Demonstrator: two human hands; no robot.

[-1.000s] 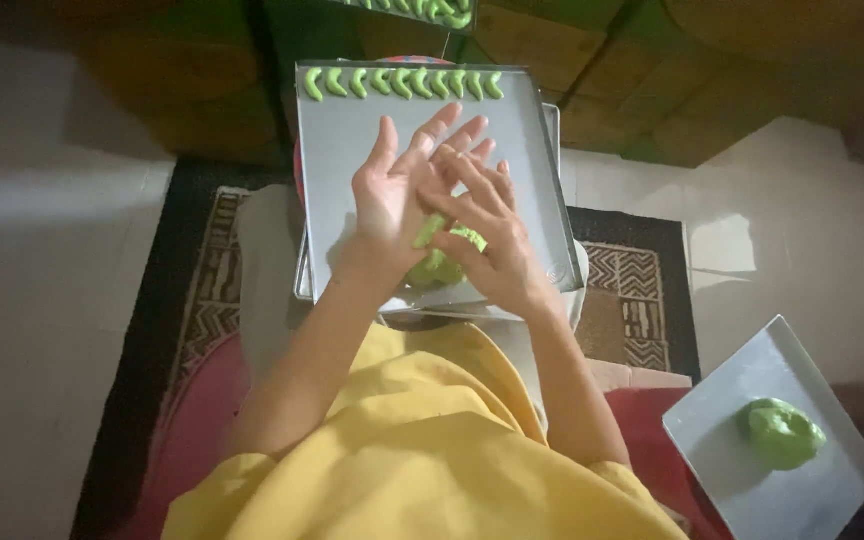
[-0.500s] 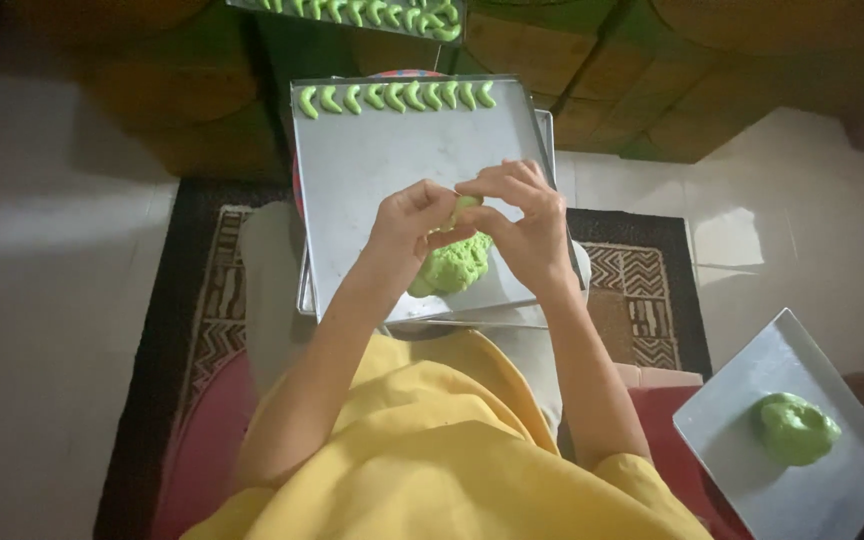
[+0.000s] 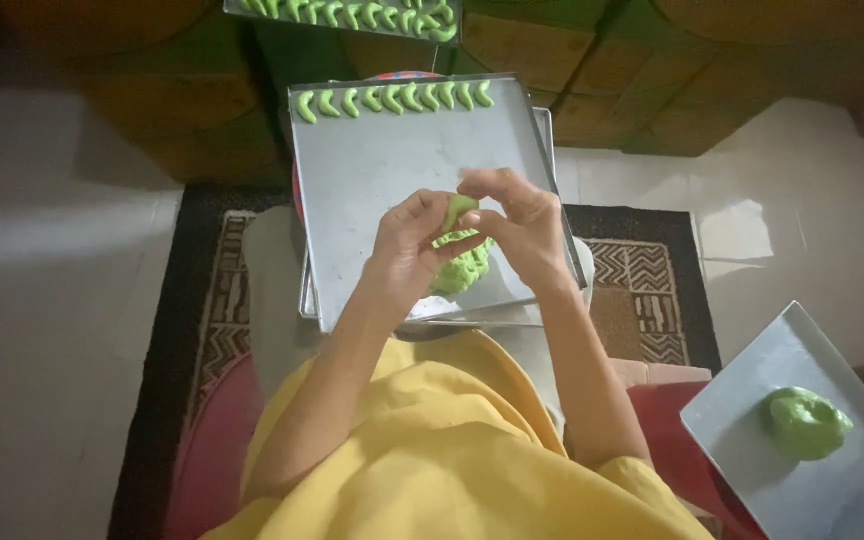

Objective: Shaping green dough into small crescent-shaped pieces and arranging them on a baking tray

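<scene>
Together, the left hand (image 3: 407, 255) and right hand (image 3: 517, 225) pinched a green dough piece (image 3: 455, 213) over the baking tray (image 3: 372, 180), its long axis tilted upward, above a dough lump (image 3: 462, 268).

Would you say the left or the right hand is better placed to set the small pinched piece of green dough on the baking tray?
Probably the right hand: its fingertips pinch the small green piece, while the left hand cradles the dough lump above the tray.

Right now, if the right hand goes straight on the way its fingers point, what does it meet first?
The right hand points toward the left hand, so it would probably meet the small dough piece pinched between them first, then the left fingers. Depth is unclear.
</scene>
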